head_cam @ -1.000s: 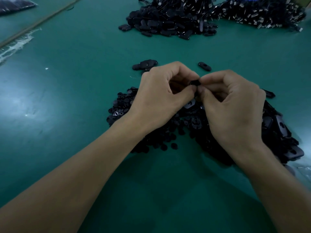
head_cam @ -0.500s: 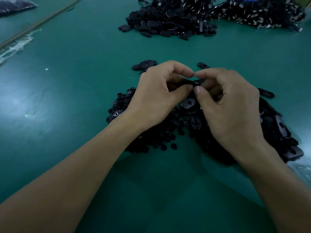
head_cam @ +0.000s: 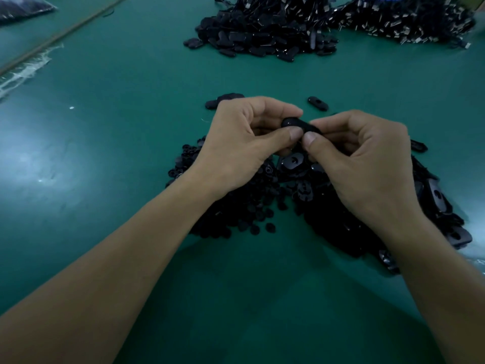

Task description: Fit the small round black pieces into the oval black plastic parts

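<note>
oval part [head_cam: 296, 123] now showing, left hand [head_cam: 244, 145], right hand [head_cam: 367, 166] pinching

On the desk [head_cam: 118, 158], round pieces [head_cam: 236, 219] lie at 7 o'clock from the raised oval part [head_cam: 295, 124], oval parts [head_cam: 435, 198] at 5, a stray oval [head_cam: 317, 103] close at 1. Far behind, one far heap [head_cam: 262, 35] sits at 12 and a second heap [head_cam: 406, 19] at 1.

The green table [head_cam: 110, 143] lies open at left; the near heap of parts [head_cam: 236, 214] and far piles [head_cam: 262, 35] block the middle.

The left hand [head_cam: 244, 145] and right hand [head_cam: 367, 166] hide most of the oval part [head_cam: 295, 124] between them.
</note>
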`<move>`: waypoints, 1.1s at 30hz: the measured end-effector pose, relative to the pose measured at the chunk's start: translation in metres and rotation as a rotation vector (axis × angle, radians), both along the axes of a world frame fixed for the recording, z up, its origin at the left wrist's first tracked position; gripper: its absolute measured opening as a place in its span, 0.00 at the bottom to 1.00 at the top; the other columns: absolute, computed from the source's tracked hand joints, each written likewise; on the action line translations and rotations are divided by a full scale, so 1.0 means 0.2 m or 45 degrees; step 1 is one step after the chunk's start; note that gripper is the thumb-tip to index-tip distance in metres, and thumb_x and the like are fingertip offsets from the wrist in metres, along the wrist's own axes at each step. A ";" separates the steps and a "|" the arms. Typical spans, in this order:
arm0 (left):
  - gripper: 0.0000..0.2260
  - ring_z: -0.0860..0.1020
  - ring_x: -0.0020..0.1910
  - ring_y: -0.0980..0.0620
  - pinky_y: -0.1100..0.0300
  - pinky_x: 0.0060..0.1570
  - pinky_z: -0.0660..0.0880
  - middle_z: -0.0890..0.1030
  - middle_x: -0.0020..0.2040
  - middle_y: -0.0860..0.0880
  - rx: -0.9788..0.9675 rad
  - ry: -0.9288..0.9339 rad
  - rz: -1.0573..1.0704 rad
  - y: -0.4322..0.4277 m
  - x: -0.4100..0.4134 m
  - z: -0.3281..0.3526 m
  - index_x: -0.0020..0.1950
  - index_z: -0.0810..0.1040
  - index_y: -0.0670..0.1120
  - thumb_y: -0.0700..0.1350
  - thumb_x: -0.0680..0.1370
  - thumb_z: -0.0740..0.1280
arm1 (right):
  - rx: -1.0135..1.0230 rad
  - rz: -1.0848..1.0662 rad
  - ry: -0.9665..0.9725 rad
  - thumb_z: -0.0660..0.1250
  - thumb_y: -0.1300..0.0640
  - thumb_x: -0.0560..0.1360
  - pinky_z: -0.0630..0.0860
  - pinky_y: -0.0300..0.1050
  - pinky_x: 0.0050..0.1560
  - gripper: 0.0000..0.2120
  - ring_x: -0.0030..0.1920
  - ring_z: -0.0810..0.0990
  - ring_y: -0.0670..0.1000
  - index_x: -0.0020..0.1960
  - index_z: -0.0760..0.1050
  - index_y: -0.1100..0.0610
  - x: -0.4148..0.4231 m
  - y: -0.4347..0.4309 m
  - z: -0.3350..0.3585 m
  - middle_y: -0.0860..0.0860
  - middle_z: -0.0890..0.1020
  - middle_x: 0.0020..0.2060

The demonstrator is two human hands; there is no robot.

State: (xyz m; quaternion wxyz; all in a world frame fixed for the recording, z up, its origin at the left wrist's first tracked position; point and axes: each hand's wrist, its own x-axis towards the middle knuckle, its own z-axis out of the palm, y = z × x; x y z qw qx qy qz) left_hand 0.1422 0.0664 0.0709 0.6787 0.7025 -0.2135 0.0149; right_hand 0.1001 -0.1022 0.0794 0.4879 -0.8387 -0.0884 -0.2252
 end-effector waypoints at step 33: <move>0.08 0.84 0.35 0.52 0.60 0.42 0.81 0.86 0.36 0.49 0.053 0.058 0.287 0.01 0.08 0.02 0.46 0.83 0.48 0.35 0.76 0.74 | -0.278 -0.220 0.003 0.65 0.56 0.82 0.79 0.40 0.51 0.11 0.43 0.83 0.42 0.62 0.82 0.54 0.00 -0.01 0.00 0.37 0.82 0.42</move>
